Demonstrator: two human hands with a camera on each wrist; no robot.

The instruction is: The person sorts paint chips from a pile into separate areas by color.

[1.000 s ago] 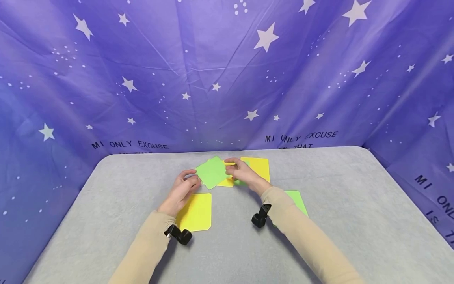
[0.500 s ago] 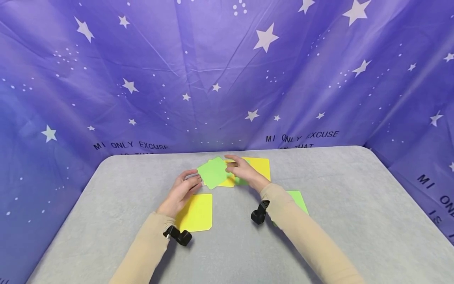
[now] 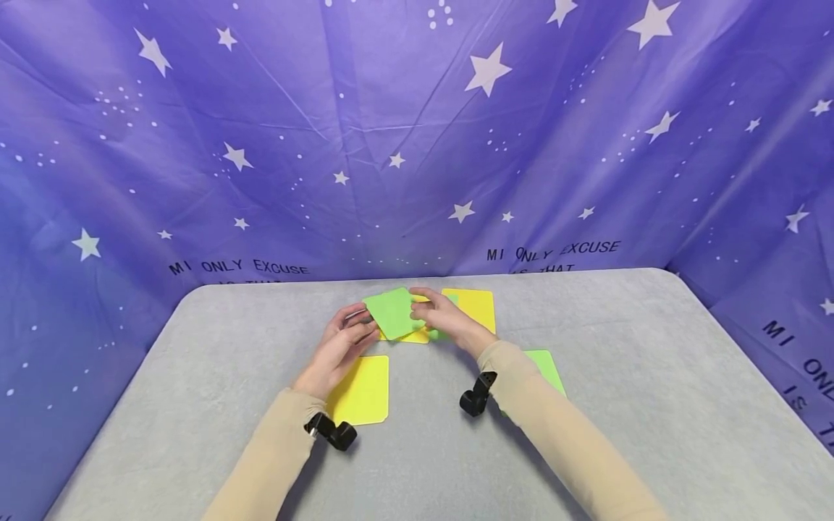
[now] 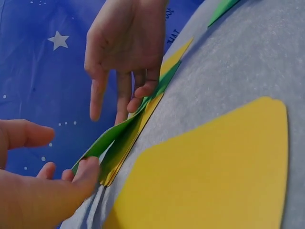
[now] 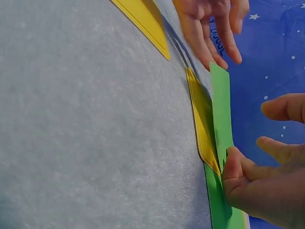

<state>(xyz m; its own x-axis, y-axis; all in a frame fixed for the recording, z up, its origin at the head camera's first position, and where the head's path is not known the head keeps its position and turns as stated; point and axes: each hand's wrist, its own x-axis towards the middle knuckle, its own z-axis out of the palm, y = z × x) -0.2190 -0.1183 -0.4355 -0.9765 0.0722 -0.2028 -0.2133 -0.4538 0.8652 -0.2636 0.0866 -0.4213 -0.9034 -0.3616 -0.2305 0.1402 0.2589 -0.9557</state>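
Note:
Raised and tilted over the back middle of the table is a thin green square card (image 3: pixel 391 311) with rounded corners. My left hand (image 3: pixel 335 354) holds its left end between thumb and fingertips. Around the opposite end, the fingertips of my right hand (image 3: pixel 449 322) pinch the card, with the index finger stretched out. In the left wrist view, a gap shows between the green card (image 4: pixel 102 143) and a yellow card (image 4: pixel 125 148) beneath it. That yellow card partly overlaps another green card (image 5: pixel 217 205), which the right hand partly covers.
A yellow card (image 3: pixel 361 391) lies in front of the left hand. Another yellow card (image 3: pixel 478 311) lies at the back right, and a green card (image 3: pixel 547 367) is partly under the right sleeve. The grey table (image 3: pixel 423 449) ends at a purple star-patterned cloth (image 3: pixel 404 210).
The raised green card has turned slightly, its left corner going up and its near corner pulling back. My left hand has moved a little right and away with it; the right hand barely moves.

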